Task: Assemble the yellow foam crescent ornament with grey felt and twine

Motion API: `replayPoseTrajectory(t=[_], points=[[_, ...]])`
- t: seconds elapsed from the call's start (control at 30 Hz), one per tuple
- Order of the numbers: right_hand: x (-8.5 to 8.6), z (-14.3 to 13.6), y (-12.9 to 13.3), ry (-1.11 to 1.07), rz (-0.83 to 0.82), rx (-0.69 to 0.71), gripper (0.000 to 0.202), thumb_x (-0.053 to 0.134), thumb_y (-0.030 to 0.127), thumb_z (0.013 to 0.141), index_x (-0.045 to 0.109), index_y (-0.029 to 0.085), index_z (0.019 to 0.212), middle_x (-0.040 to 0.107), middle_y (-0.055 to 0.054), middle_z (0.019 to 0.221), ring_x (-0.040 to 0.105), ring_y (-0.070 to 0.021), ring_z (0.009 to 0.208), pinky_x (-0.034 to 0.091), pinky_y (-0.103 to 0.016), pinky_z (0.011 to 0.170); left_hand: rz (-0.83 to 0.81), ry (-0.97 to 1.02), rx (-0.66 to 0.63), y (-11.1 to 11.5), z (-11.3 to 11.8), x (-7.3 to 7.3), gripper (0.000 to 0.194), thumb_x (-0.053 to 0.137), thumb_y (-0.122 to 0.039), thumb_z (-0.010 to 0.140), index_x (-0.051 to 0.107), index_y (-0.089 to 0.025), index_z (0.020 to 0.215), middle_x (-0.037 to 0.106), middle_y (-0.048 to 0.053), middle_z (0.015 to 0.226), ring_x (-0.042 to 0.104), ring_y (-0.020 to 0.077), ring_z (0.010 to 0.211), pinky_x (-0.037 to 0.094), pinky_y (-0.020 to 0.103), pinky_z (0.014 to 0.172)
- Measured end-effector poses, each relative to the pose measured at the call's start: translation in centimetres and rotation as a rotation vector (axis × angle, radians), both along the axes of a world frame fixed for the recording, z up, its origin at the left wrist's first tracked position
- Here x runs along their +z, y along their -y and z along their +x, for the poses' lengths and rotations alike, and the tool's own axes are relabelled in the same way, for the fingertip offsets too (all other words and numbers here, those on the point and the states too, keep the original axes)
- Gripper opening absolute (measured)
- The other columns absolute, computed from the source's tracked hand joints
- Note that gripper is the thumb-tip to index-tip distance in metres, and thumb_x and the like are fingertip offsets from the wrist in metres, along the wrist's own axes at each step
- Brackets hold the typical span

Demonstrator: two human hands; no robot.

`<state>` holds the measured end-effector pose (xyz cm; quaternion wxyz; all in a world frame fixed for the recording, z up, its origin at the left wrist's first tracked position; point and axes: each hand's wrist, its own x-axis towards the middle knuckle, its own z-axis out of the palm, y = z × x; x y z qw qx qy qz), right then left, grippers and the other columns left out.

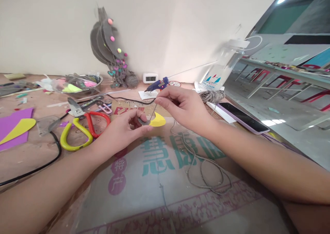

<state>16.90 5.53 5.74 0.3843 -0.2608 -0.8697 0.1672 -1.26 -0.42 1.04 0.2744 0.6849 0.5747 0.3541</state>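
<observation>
Twine [203,174] trails in loose grey loops over the printed cardboard sheet [160,192], the broadest thing in view, which covers the near half of the table [33,151] and runs out of the bottom of the frame. One strand rises from the loops to the right hand [183,107], whose thumb and forefinger pinch it just above the small foam pieces. The left hand [123,127] grips a dark grey foam piece [143,121] between thumb and fingers, and a yellow foam piece [157,120] sticks out to the right of that grip, close over the cardboard's far edge.

Most open room lies on the cardboard between the two forearms and toward the near edge; only the twine loops lie there. Along the right side the table edge drops off to the floor, and a phone [241,117] with a purple case lies just inside that edge, near the right wrist. A clear plastic bottle [221,69] leans behind it, with a coil of twine at its foot.

Left of the left hand, well apart from it, lie yellow-handled scissors [74,136] and red-handled scissors [96,122], touching each other. A black cable [38,167] curves past them. A purple foam sheet [12,129] lies at the left edge. Behind the hands a blue glue gun [157,85] rests on white paper, near the wall.
</observation>
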Motion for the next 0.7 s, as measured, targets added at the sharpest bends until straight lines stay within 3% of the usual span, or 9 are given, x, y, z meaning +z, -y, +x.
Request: replayPoseTrajectory(t=[0.27,0.37,0.5,0.7], points=[[0.4,1.1,-2.9,0.190,-0.306,0.058,0.018,0.055,0.029,0.080,0.062,0.013,0.076,0.058,0.000,0.068,0.050,-0.0101,0.063,0.038,-0.023,0.059,-0.026,0.132,-0.085,-0.2,-0.1,-0.5,0.030,0.067,-0.040,0.069,0.051,-0.021,0.086,0.055,-0.003,0.083,0.054,0.0124,0.071,0.043,0.024,0.062],[-0.5,1.5,-3.9,0.256,-0.323,0.033,0.020,0.057,0.033,0.078,0.065,0.015,0.077,0.062,-0.001,0.073,0.052,-0.0116,0.066,0.039,-0.024,0.063,0.008,0.107,-0.110,-0.2,-0.2,-0.4,0.018,0.053,-0.038,0.081,0.052,-0.020,0.081,0.055,-0.003,0.078,0.052,0.0116,0.069,0.042,0.023,0.061],[-1.7,1.4,-4.3,0.290,-0.315,0.041,0.020,0.056,0.035,0.078,0.066,0.018,0.079,0.064,-0.001,0.079,0.054,-0.0129,0.072,0.039,-0.024,0.067,0.055,0.072,-0.128,-0.4,-0.3,-0.5,0.016,0.045,-0.034,0.086,0.054,-0.020,0.084,0.056,-0.002,0.080,0.052,0.0119,0.073,0.041,0.023,0.065],[-1.3,1.5,-4.3,0.416,-0.343,0.108,0.022,0.053,0.035,0.080,0.064,0.017,0.080,0.061,0.000,0.076,0.053,-0.0124,0.072,0.036,-0.024,0.065,0.113,-0.017,-0.083,-0.2,-0.3,-0.5,0.015,0.043,-0.027,0.087,0.057,-0.022,0.092,0.059,-0.001,0.090,0.053,0.0128,0.083,0.041,0.023,0.073]])
